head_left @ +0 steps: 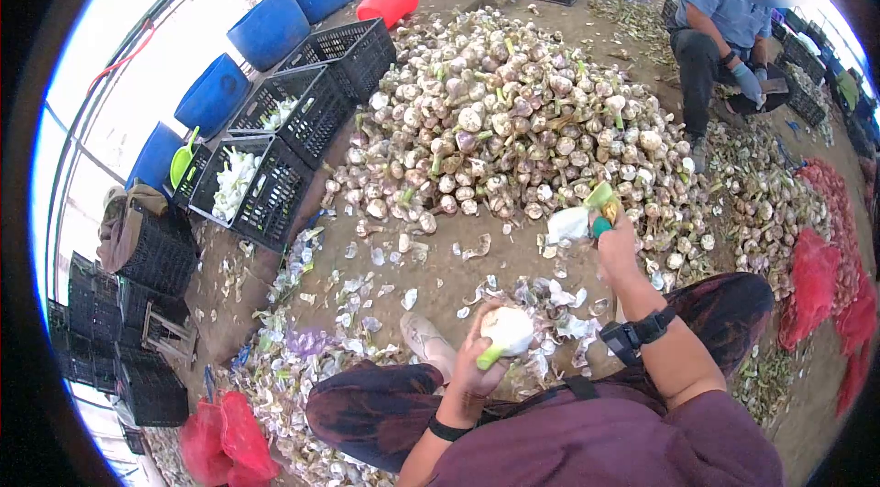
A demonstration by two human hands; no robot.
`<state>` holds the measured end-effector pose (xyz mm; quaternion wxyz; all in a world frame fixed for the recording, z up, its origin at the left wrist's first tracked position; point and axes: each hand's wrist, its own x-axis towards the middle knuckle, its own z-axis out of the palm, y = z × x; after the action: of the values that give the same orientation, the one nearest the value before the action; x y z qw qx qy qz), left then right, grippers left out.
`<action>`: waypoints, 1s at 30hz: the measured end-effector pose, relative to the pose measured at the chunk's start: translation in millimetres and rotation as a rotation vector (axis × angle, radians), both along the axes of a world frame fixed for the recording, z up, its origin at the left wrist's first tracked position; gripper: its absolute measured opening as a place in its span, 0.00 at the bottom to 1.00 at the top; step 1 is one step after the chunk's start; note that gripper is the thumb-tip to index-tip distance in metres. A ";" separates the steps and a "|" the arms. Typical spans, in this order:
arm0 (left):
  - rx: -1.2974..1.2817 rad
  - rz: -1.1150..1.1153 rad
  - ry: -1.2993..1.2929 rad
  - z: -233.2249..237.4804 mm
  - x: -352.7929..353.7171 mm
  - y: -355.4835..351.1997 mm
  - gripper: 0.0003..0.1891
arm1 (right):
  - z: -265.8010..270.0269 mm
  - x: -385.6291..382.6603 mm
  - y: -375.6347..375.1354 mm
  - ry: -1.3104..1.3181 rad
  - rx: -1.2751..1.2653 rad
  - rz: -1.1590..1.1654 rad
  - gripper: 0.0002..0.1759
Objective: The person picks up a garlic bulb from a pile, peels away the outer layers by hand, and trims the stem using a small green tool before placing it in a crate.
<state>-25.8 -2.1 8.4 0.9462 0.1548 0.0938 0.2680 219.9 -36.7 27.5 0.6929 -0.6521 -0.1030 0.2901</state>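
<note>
My left hand [475,366] grips a white peeled garlic bulb [507,329] with a short green stem, held above my knee. My right hand [616,240] is raised toward the heap and closed on a small green-handled knife [601,204], with a strip of white garlic skin [568,225] hanging at the blade. A black watch sits on my right wrist. A big heap of unpeeled garlic bulbs [513,111] lies on the dirt floor right in front of me.
Black plastic crates [275,194] line the left, some holding white peeled garlic [234,180]. Blue barrels [268,29] and a red bucket [389,0] stand behind them. Loose skins [348,304] litter the floor. Red mesh sacks [816,276] lie right. Another person [724,20] sits far right.
</note>
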 end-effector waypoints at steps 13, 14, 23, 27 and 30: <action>-0.084 0.238 0.272 2.6 12.9 11.9 0.20 | 23.6 -83.0 4.9 -1.090 -0.024 0.719 0.14; -0.070 0.224 0.252 0.9 11.2 11.7 0.19 | 22.5 -84.4 4.6 -1.161 -0.031 0.700 0.13; 0.179 0.323 0.281 2.7 8.6 12.0 0.17 | 33.1 -96.5 1.5 -1.365 -0.050 0.604 0.10; 0.165 0.342 0.332 0.4 2.9 11.6 0.17 | 32.3 -96.3 3.8 -1.361 -0.033 0.673 0.10; 0.168 0.311 0.372 1.7 2.5 11.4 0.18 | 28.4 -91.4 1.6 -1.432 -0.016 0.709 0.08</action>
<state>-23.4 9.3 10.1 0.8439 0.2633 0.2665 0.3840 128.5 -35.1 55.9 0.3201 -0.6132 -0.7221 0.0046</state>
